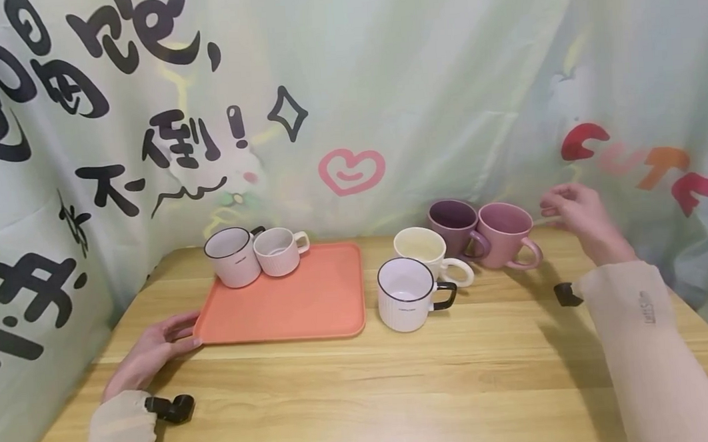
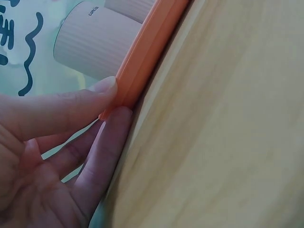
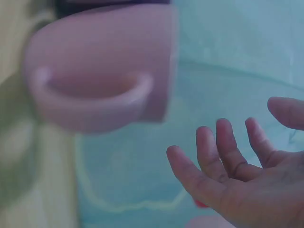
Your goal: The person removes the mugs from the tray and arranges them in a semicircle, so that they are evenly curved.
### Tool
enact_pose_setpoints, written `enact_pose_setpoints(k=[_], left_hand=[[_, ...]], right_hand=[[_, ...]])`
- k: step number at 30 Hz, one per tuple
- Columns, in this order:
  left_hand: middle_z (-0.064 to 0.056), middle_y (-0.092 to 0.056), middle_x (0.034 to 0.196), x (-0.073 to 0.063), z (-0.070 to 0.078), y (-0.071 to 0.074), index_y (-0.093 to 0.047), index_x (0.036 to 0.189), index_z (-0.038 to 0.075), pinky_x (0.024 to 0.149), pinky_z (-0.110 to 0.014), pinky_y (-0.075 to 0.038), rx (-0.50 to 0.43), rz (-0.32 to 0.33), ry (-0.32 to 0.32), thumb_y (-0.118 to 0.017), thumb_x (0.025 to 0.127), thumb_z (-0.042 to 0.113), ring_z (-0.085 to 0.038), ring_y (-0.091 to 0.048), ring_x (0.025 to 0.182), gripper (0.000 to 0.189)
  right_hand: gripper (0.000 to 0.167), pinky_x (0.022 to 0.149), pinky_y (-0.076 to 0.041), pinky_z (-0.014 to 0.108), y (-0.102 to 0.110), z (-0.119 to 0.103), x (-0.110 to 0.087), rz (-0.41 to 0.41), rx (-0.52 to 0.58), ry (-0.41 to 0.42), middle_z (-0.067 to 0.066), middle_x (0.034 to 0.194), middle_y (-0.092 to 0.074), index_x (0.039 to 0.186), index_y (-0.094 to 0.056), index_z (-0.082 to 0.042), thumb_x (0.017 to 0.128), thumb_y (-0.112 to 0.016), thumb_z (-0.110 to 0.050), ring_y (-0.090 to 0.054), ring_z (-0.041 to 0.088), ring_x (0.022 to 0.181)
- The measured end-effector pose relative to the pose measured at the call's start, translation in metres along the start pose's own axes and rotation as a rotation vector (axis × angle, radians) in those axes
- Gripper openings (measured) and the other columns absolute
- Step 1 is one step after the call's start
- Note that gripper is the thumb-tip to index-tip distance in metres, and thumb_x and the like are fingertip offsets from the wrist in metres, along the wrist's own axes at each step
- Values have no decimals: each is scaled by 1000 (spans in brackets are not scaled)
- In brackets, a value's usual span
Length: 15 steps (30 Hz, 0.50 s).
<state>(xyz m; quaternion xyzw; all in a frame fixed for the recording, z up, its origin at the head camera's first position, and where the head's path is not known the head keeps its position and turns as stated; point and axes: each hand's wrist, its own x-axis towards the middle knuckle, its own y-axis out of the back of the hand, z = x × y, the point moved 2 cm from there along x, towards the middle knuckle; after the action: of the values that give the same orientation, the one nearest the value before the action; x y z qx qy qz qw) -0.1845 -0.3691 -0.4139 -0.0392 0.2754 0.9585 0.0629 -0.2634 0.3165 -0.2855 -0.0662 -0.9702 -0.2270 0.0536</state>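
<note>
My left hand (image 1: 156, 348) holds the front left corner of an orange tray (image 1: 298, 311), its thumb on the rim (image 2: 137, 66) and its fingers against the underside. On the tray's back left stand a white mug with a black rim (image 1: 235, 264) and a smaller ribbed white cup (image 1: 278, 255), side by side. My right hand (image 1: 582, 219) is raised to the right of a pink mug (image 1: 502, 240), apart from it. In the right wrist view, the hand (image 3: 237, 175) has its fingers spread and loosely bent, holding nothing; the pink mug's handle (image 3: 95, 111) faces it.
Right of the tray stand a black-rimmed white mug (image 1: 402, 305), a cream mug (image 1: 418, 244) and a purple mug (image 1: 453, 232), close together with the pink one. Their handles point right. A printed curtain (image 1: 442, 76) hangs behind the wooden table (image 1: 339, 395).
</note>
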Motion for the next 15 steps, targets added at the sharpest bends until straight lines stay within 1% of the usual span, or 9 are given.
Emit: enact_pose_setpoints(k=[3, 5, 7, 9, 12, 15], left_hand=[[-33, -48, 145, 1, 0, -1, -39, 148, -12, 84, -15, -46, -2, 1, 1, -73, 95, 17, 0, -58, 105, 69], [-33, -49, 144, 1, 1, -1, -39, 148, -12, 84, -15, -46, -3, 2, -2, -73, 95, 16, 0, -58, 105, 69], [-34, -49, 143, 1, 1, -1, -39, 148, -13, 84, -15, -45, 3, 5, -5, -73, 95, 16, -5, -60, 108, 70], [-34, -49, 143, 1, 1, -1, -39, 148, -13, 84, -15, -45, 14, 11, -4, -73, 94, 16, -14, -61, 112, 70], [-33, -49, 143, 1, 1, -1, -40, 147, -13, 84, -15, -45, 24, 19, -2, -74, 94, 16, -27, -60, 117, 70], [-33, -48, 144, 1, 1, -1, -40, 148, -13, 85, -15, -45, 16, 15, -5, -74, 94, 16, -30, -59, 119, 70]], right_hand=[[39, 77, -52, 14, -3, -14, 3, -10, -38, 13, 1, 113, -54, 128, -46, 1, 107, -49, -33, -57, -2, 89], [48, 80, -52, 15, -8, -23, 5, -19, -41, 22, 7, 119, -52, 134, -43, 4, 106, -50, -35, -57, -1, 91], [52, 81, -51, 15, -14, -31, 8, -28, -29, 27, 6, 119, -53, 137, -41, 5, 106, -51, -35, -57, 0, 92], [54, 83, -52, 17, -21, -38, 10, -35, -19, 35, 6, 119, -54, 140, -40, 7, 106, -52, -33, -58, 2, 94], [59, 89, -52, 22, -32, -47, 13, -55, -12, 35, 12, 125, -54, 145, -37, 8, 106, -53, -32, -58, 5, 98], [64, 98, -50, 32, -41, -55, 14, -75, -20, 36, 18, 135, -50, 149, -33, 9, 106, -52, -34, -56, 5, 101]])
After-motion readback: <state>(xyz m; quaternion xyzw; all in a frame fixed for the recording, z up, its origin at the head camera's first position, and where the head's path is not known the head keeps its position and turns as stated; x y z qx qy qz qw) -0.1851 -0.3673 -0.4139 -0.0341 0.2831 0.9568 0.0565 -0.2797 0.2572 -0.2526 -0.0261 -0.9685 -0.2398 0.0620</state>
